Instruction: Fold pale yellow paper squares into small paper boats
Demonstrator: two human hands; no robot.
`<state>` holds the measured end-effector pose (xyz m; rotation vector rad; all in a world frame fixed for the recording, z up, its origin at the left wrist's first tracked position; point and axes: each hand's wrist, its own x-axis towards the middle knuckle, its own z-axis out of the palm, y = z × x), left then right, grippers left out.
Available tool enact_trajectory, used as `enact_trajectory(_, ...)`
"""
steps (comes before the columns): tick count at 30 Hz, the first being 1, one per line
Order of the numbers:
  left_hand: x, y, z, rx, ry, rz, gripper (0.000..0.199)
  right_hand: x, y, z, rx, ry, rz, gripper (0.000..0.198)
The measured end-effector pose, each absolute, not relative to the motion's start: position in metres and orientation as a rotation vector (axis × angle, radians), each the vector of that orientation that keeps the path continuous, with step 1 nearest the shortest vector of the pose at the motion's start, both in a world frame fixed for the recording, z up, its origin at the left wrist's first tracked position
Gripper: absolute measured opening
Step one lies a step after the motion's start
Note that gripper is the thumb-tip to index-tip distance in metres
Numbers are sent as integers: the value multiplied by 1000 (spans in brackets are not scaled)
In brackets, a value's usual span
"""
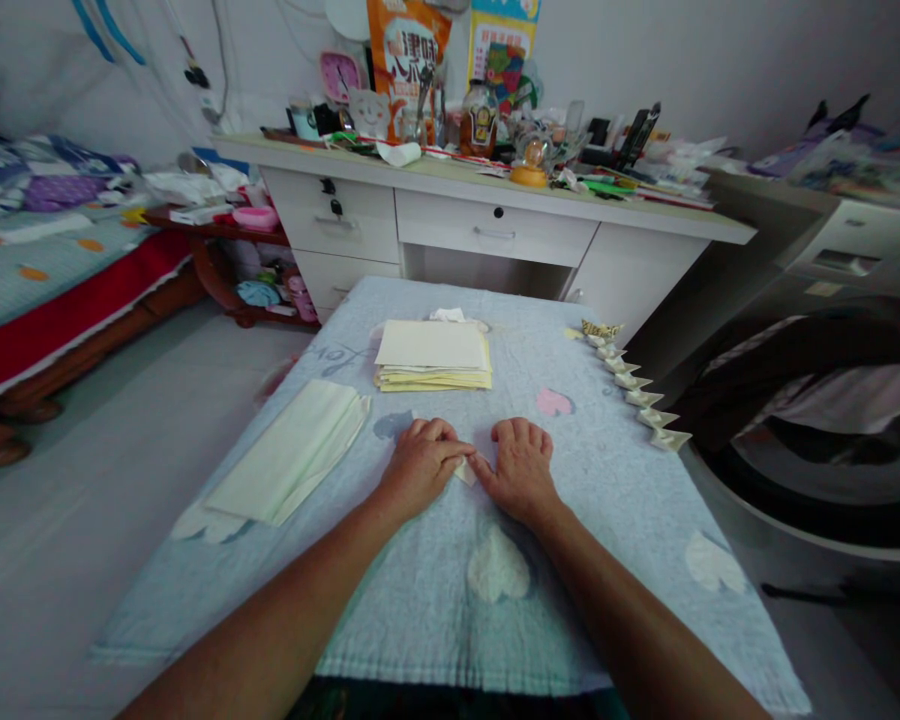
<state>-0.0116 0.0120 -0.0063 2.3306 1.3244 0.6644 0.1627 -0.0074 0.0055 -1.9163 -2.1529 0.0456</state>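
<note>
A small piece of folded pale paper (pixel 465 473) lies on the cloth-covered table, mostly hidden between my two hands. My left hand (pixel 422 466) has its fingers bent together, with the index finger and thumb pressed at the paper's upper left side. From the other side my right hand (pixel 523 468) reaches in; its thumb touches the paper near the left fingertips, and its other fingers are curled over the cloth. A stack of cream and yellow paper sheets (pixel 433 355) sits beyond my hands. To the left lie folded pale green sheets (pixel 289 455).
Several folded paper boats (pixel 637 385) stand in a row along the table's right edge. The light blue cloth (pixel 397 620) carries heart patterns. Behind is a cluttered white desk (pixel 495 225). A washing machine (pixel 817 300) stands at right, a bed (pixel 75 270) at left.
</note>
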Motion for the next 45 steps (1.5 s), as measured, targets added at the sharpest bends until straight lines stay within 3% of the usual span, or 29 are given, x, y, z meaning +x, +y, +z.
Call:
enact_trajectory(4, -15, 11, -5, 2308, 1317, 735, 33, 163, -7, 5, -1914, -2147, 62, 42)
enact_trajectory(8, -16, 11, -3, 2243, 1458, 794, 20, 164, -6, 3, -1904, -2150, 54, 41)
enact_trajectory(25, -12, 8, -1, 2277, 1623, 626, 14, 164, -7, 3, -1865, -2145, 78, 39)
enact_trajectory(45, -9, 7, 2, 2301, 1635, 582, 8, 166, -1, -6, -1804, -2183, 46, 62)
